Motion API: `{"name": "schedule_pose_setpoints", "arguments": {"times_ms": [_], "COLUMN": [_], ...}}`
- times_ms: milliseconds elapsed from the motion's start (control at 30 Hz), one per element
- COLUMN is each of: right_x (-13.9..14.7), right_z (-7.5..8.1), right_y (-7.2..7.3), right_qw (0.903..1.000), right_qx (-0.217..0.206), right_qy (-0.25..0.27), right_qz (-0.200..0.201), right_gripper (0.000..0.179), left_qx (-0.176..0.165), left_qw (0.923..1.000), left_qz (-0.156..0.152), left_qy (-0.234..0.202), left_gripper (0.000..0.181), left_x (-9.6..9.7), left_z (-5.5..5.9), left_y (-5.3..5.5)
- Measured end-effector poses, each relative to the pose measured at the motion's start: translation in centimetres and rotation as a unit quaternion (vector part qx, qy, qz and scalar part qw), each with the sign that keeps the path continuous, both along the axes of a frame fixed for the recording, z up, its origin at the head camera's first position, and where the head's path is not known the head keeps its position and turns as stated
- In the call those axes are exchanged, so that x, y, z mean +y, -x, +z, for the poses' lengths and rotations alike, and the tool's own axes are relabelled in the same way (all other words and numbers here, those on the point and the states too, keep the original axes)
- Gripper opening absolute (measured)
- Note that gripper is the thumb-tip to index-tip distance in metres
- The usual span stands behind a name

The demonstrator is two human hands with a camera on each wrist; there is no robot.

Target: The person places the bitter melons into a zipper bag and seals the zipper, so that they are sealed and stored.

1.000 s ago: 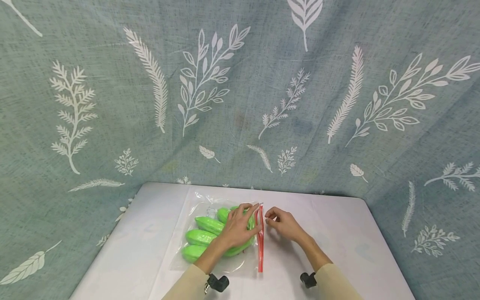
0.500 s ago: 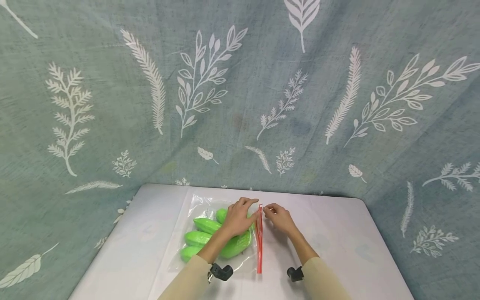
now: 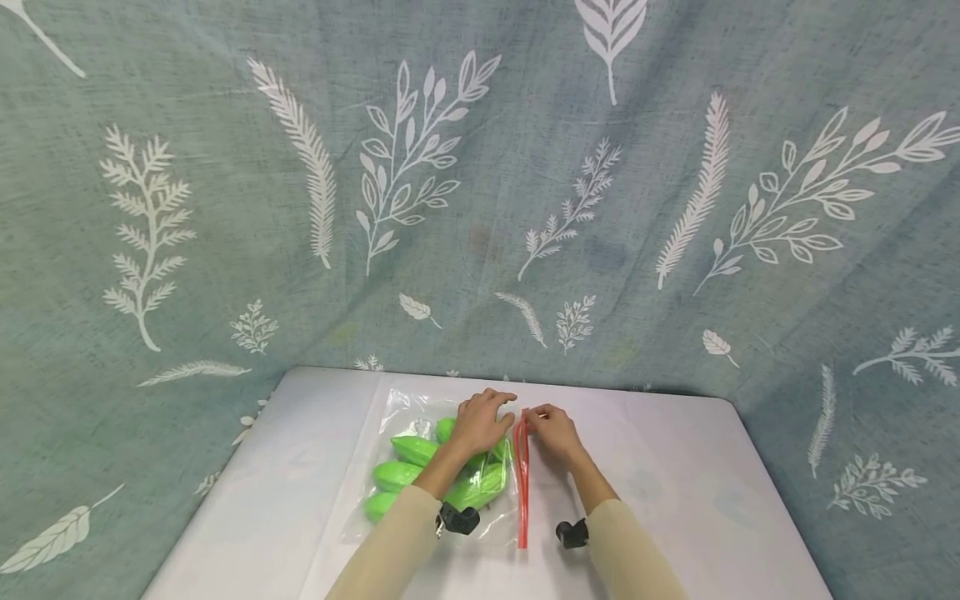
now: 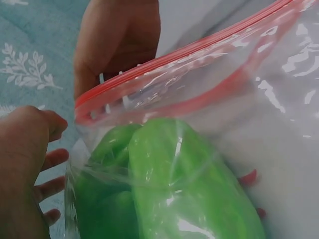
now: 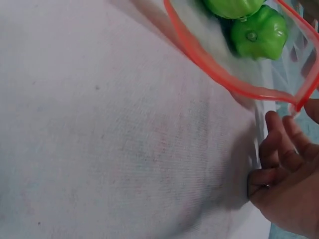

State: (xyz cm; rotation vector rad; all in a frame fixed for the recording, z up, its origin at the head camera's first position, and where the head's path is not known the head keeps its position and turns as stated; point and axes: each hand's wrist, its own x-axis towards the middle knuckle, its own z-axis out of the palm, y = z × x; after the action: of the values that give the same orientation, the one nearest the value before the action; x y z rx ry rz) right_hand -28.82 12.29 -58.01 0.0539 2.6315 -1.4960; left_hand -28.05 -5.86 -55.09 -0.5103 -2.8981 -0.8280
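Observation:
A clear zip bag [image 3: 498, 529] with a red zip strip [image 3: 523, 508] along its right side lies on the table. Inside are several smooth green vegetables [image 3: 397, 476], long and pointed, with lobed stem ends in the right wrist view. My right hand [image 3: 553, 429] pinches the far corner of the red strip between thumb and fingers. The mouth gapes between its two red edges [image 5: 214, 74]. Over the bag's far part, my left hand [image 3: 480, 423] has its thumb and fingers spread apart. In the left wrist view, those fingers [image 4: 51, 186] are right beside the bag's edge, gripping nothing.
A white-covered table [image 3: 660, 500] extends to both sides of the bag. Behind it hangs a blue-green curtain [image 3: 480, 250] with white leaf prints. Small dark cameras [image 3: 459, 518] are worn on both wrists.
My right hand has moved left to the strip's far corner and now pinches it. My left hand has lifted back from the strip, its fingers shifting slightly away toward the far side.

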Motion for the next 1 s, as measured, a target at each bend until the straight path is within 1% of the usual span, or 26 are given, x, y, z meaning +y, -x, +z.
{"name": "schedule_pose_setpoints", "arguments": {"times_ms": [133, 267, 400, 533, 600, 700, 800, 867, 1000], "right_x": [0.0, 0.0, 0.1, 0.0, -0.1, -0.2, -0.3, -0.3, -0.4], "right_z": [0.1, 0.3, 0.3, 0.8, 1.1, 1.5, 1.7, 1.8, 2.2], "right_y": [0.1, 0.2, 0.2, 0.2, 0.1, 0.0, -0.1, -0.1, -0.2], "right_qw": [0.9997, 0.9985, 0.9979, 0.9965, 0.9957, 0.9951, 0.9946, 0.9941, 0.9929], "right_qx": [0.010, 0.011, 0.027, 0.058, 0.069, 0.076, 0.079, 0.084, 0.097], "right_qy": [0.023, 0.052, 0.054, 0.045, 0.042, 0.040, 0.044, 0.044, 0.040], "right_qz": [0.007, 0.016, 0.025, 0.041, 0.046, 0.049, 0.051, 0.053, 0.055], "right_gripper": [0.030, 0.025, 0.023, 0.020, 0.019, 0.019, 0.019, 0.020, 0.021], "left_qx": [-0.016, -0.023, -0.022, -0.011, 0.002, 0.027, 0.043, 0.047, 0.040], "left_qw": [0.9998, 0.9995, 0.9995, 0.9998, 1.0000, 0.9995, 0.9986, 0.9980, 0.9973], "left_qz": [-0.006, -0.005, -0.008, -0.008, -0.004, 0.005, 0.013, 0.017, 0.021], "left_qy": [0.014, 0.021, 0.022, 0.011, 0.001, -0.015, -0.028, -0.039, -0.059], "left_gripper": [0.041, 0.042, 0.041, 0.033, 0.028, 0.021, 0.017, 0.016, 0.015], "left_x": [0.2, 0.3, 0.3, 0.3, 0.4, 0.4, 0.5, 0.5, 0.5], "left_z": [-0.3, -0.6, -0.8, -0.7, -0.5, -0.3, -0.1, 0.0, 0.3], "left_y": [0.5, 0.8, 1.0, 1.0, 1.0, 1.1, 1.1, 1.1, 1.0]}}
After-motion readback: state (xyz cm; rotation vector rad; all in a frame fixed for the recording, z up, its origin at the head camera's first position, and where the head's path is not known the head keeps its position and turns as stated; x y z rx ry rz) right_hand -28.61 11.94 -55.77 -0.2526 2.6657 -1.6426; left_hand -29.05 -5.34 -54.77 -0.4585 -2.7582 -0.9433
